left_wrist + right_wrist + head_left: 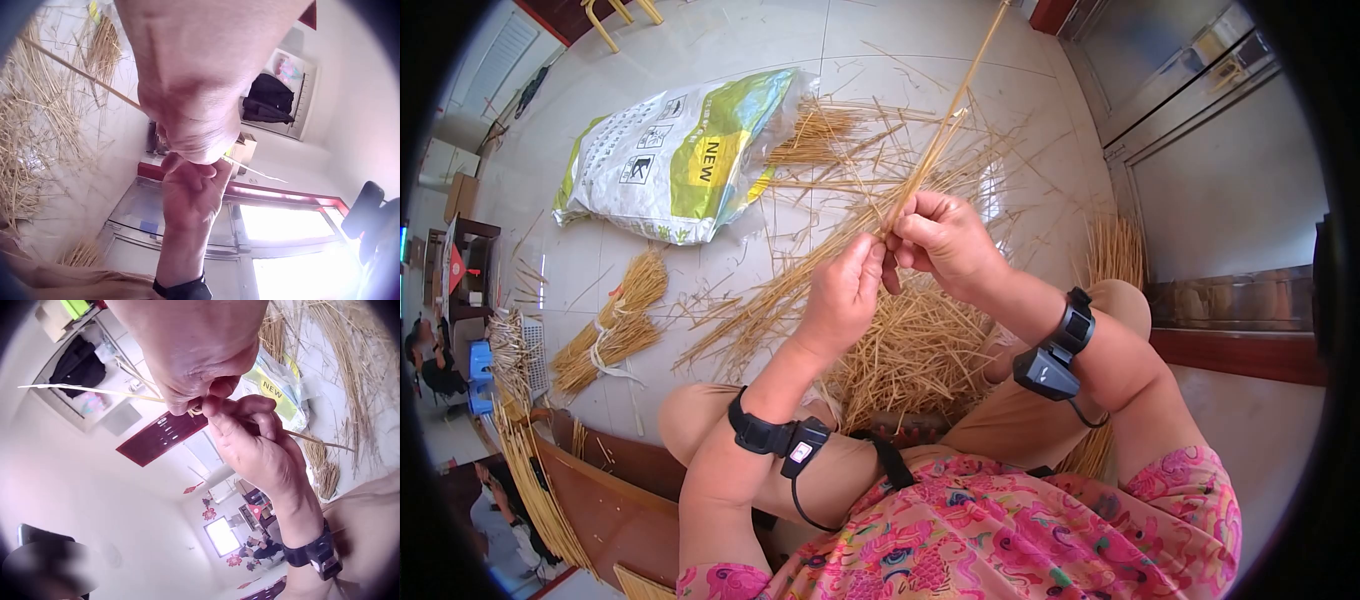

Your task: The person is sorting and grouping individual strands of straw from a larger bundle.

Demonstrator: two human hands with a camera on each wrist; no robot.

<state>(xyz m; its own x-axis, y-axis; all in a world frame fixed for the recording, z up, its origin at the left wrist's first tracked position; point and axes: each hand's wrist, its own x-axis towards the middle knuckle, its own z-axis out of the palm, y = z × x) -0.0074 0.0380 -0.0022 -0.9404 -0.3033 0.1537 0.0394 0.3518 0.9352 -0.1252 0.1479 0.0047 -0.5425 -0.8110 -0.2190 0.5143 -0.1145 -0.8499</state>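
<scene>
Both hands meet over a heap of loose straw [910, 350] between the person's knees. My left hand [842, 290] pinches the lower end of a few straw stalks [972, 80] between thumb and fingers. Right beside it, my right hand [950, 245] pinches the same stalks, which slant up and away past its fingertips. In the left wrist view, one thin straw [87, 76] sticks out on one side of the hands, with a pale tip on the other. From the right wrist view, pale ends [112, 392] extend beyond the right fingers; curled fingers hide the spot where the stalks meet.
A white and green plastic bag [670, 155] lies on the tiled floor, with straw [815, 135] at its mouth. Tied straw bundles [615, 325] are at the left. Another bundle [1115, 250] stands by the metal door [1230, 180]. Loose stalks [770, 300] cover the floor ahead.
</scene>
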